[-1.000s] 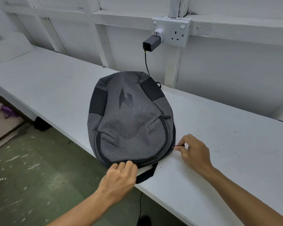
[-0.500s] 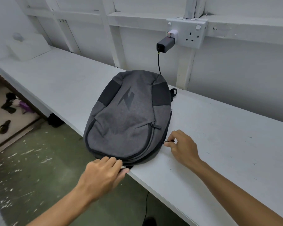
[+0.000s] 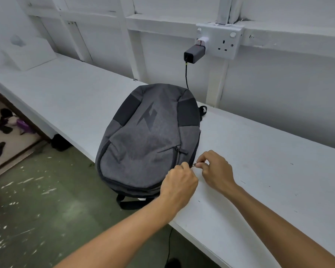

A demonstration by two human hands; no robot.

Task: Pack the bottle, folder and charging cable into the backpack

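Now, backpack (image 3: 149, 136): flat on table (image 3: 259, 161).
Right hand (image 3: 215, 171): fingers pinching zipper pull (image 3: 194, 165).
Left hand (image 3: 179, 179): fingers closed at backpack's edge.

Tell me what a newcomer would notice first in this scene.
First, the grey backpack lying flat on the white bench, its near end at the front edge. Next, the left hand and right hand meeting at its right side, the right pinching a small zipper pull. Behind, a black charger sits in the wall socket, its cable dropping behind the bag.

Left hand (image 3: 179, 180) — now beside zipper pull (image 3: 193, 165)
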